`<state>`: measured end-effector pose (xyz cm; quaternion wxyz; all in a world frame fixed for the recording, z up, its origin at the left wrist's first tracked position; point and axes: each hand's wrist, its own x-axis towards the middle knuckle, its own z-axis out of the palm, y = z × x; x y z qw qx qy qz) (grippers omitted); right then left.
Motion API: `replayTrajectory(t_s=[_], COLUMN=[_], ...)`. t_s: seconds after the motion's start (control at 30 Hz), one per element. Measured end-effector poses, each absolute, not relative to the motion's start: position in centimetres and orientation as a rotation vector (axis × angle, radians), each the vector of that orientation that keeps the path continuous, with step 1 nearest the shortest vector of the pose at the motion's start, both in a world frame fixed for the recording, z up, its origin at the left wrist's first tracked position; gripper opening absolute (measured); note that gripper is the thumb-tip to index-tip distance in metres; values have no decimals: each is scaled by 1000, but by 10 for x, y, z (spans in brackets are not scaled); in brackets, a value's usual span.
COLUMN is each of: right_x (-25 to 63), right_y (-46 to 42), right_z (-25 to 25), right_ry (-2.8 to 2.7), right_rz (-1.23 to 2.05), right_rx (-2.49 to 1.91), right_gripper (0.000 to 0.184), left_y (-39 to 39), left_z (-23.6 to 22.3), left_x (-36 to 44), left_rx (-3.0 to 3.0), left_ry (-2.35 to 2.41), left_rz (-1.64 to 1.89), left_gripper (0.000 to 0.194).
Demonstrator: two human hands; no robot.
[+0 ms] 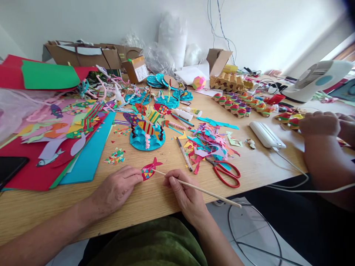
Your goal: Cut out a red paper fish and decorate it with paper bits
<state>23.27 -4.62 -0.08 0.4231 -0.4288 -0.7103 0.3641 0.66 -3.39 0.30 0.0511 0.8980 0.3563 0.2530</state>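
A small dark-pink paper fish point(148, 171) lies on the table with bits of coloured paper on its body. The fingers of my left hand point(118, 188) are closed together and hold its left edge against the tabletop. Pinched in my right hand point(186, 194) is a long thin wooden stick point(209, 192), its tip touching the fish near the tail. Tiny paper triangles point(115, 156) are scattered left of the fish. Behind it stands a round blue base point(146, 143) carrying several decorated paper fish on twisted pipe cleaners.
Red-handled scissors point(226, 173), a pen point(184, 154) and paper scraps point(210, 142) lie to the right. Coloured sheets point(83, 159) cover the left side. Another person's hand point(318, 125) is at far right, beyond a white power bank point(267, 135) with a cable. Glue bottles point(183, 113) lie behind.
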Motion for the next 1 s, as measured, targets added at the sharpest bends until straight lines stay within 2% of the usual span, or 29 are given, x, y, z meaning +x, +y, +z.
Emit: replayTrajectory(t_s=[1.0], right_x=[232], right_y=[-47], right_z=[-2], right_ry=[-1788], right_rz=[878], right_rx=[-1097], right_gripper=[19], left_y=[-33], left_z=[-2], left_x=[2], left_rx=[2723], left_ry=[1103], left_rz=[747], left_gripper=[32])
